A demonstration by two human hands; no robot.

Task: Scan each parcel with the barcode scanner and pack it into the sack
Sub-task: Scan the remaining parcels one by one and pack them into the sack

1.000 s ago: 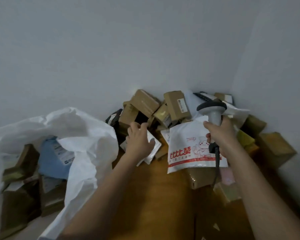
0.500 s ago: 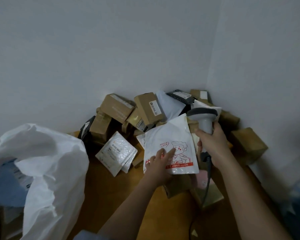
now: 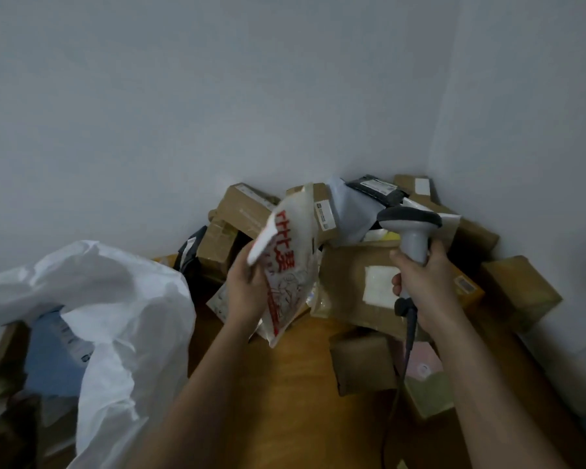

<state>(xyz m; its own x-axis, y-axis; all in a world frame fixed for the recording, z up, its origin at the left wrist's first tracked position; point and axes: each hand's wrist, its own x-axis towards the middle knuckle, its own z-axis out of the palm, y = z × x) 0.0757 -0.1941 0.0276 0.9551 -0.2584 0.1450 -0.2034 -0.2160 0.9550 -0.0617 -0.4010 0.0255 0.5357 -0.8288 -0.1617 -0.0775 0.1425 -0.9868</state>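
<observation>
Parcels are lying heaped in the corner beyond both hands, while one white mailer (image 3: 286, 265) with red print is standing tilted in the left hand (image 3: 247, 289), whose fingers are gripping its left edge. Left of that hand, a white sack (image 3: 126, 316) is gaping open with boxes inside. The right hand (image 3: 423, 282) is clenching the grey barcode scanner (image 3: 411, 231) by its handle, head pointing left towards the mailer. Just beyond the right hand's knuckles, a brown box (image 3: 349, 275) with a white label is lying on the wooden floor (image 3: 295, 384).
</observation>
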